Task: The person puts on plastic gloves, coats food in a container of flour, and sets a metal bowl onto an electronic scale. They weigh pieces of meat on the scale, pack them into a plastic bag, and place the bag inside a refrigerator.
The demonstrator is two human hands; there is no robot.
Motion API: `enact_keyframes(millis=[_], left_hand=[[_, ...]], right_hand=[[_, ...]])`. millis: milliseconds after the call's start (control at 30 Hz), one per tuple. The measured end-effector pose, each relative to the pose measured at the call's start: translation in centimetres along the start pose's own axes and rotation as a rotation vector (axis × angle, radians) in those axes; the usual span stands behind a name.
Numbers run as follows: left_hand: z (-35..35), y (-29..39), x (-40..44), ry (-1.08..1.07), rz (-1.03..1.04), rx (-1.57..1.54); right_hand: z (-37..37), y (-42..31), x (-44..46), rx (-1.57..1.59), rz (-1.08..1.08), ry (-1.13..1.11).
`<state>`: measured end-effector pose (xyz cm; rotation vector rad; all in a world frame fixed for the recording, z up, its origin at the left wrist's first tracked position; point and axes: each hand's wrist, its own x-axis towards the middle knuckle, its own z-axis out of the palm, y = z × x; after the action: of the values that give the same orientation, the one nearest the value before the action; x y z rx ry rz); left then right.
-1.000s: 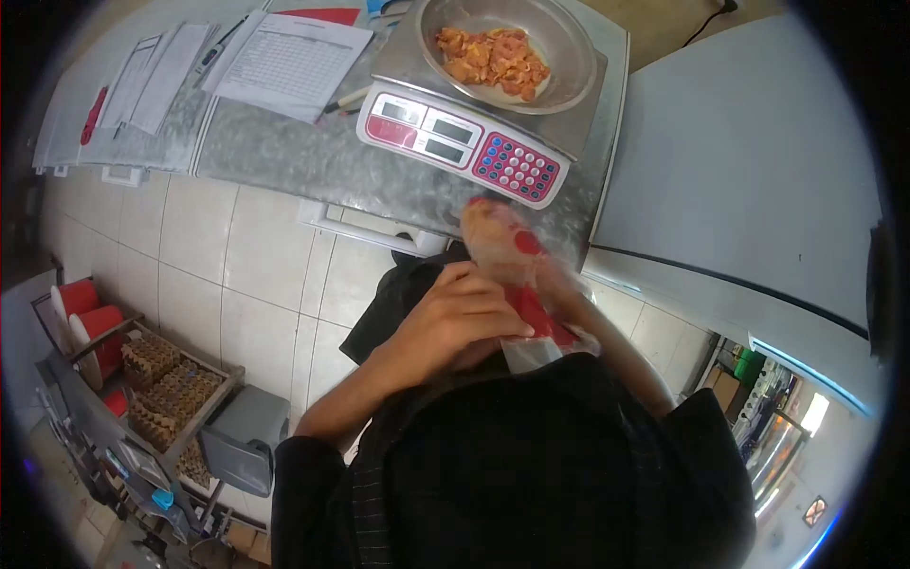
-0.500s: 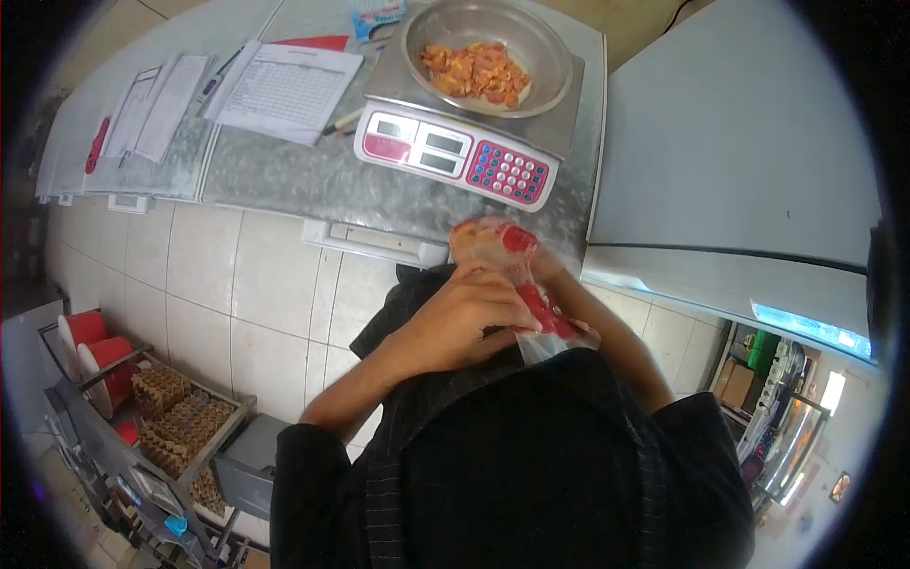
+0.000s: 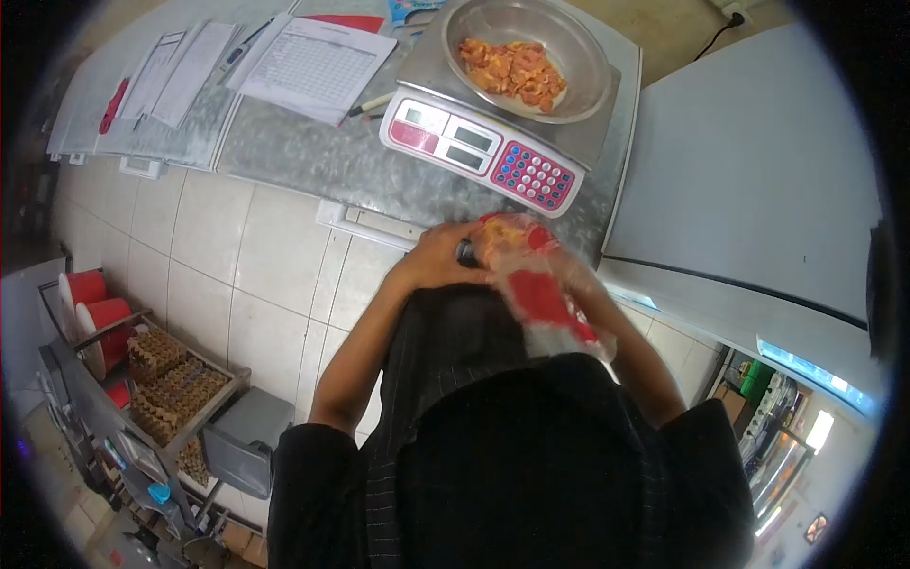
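Observation:
A clear plastic bag with red print (image 3: 542,296) is between my hands, in front of my apron at the counter's near edge. Something orange, like meat pieces, shows in its far end. My left hand (image 3: 444,258) grips the bag's left side near that filled end, fingers curled against it. On the other side, my right hand (image 3: 580,277) holds the bag; motion blurs it and the bag hides part of its fingers. Beyond them, a steel bowl (image 3: 590,71) with cut, orange-coated meat (image 3: 512,71) rests on a digital scale (image 3: 482,152).
The scale stands on a grey metal counter (image 3: 284,156). Printed sheets (image 3: 318,71), a pen (image 3: 372,104) and a red box cutter (image 3: 114,106) lie to the left. A large white appliance (image 3: 749,161) borders the right. Egg trays (image 3: 175,389) fill a rack at lower left.
My left hand has shifted from the bag's near part to its far left side. The bag now lies more exposed, its near end swung rightward. The camera view has shifted slightly.

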<state>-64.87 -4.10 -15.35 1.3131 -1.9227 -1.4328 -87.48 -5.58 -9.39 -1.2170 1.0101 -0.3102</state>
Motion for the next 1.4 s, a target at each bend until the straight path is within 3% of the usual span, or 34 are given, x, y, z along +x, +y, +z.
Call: enact_keyframes(millis=[33,367,500,567,600,667,733,967,1133,1400], left_hand=[[0.3,-0.8,0.4,-0.018,-0.041,-0.153],[1.5,-1.0,0.3,0.1,-0.007,-0.322],[2.6,-2.0,0.1,0.15,0.034,-0.358],[2.4,-1.9,0.0,0.177,0.024,-0.366],[2.3,-1.9,-0.3,0.211,-0.011,-0.242],[2.2,-1.8,-0.4,0.242,-0.055,-0.121],[1.6,-1.7,-0.2,0.232,0.02,0.068],[0.0,0.6,-0.1,0.061,0.011,0.207],[1.4,0.4,0.6,0.233,0.106,0.178],[3.8,-0.4,1.3,0.422,0.008,0.227]], right_hand=[[-0.1,0.0,0.4,0.066,0.016,-0.014],[-0.4,0.6,1.0,0.614,0.091,-0.089],[-1.6,4.0,1.8,0.757,0.064,-0.145],[-0.3,1.0,1.8,0.838,0.004,-0.291],[-0.3,2.8,2.3,0.827,0.006,-0.297],[0.5,6.5,3.3,0.392,-0.221,-0.109],[1.4,7.0,2.3,0.483,-0.012,-0.007],[0.1,4.0,-4.0,0.074,0.086,0.041],[-0.3,3.2,-4.6,-0.053,0.124,0.077],[-2.4,1.9,-5.9,-0.08,0.165,0.155]])
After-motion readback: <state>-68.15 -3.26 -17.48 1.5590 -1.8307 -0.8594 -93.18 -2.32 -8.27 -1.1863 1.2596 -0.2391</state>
